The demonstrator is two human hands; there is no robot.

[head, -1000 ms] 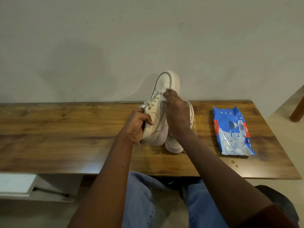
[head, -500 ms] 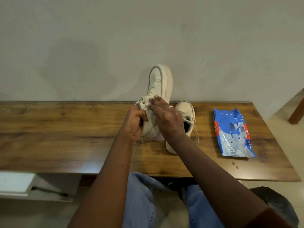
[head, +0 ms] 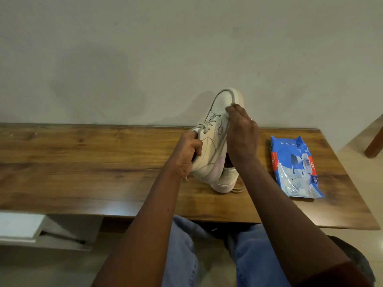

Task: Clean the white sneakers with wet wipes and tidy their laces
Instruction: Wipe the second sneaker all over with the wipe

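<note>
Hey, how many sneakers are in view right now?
2. The raised sneaker stands toe-up, gripped by the left hand. The second sneaker lies on the table below it, mostly hidden behind it and the right hand.

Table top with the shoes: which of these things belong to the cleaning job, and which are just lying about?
In the job: raised sneaker, gripped by the left hand, touched by the right hand; second sneaker on the table; wet wipes pack.
Just lying about: white board lower left; wooden leg at the right edge.
</note>
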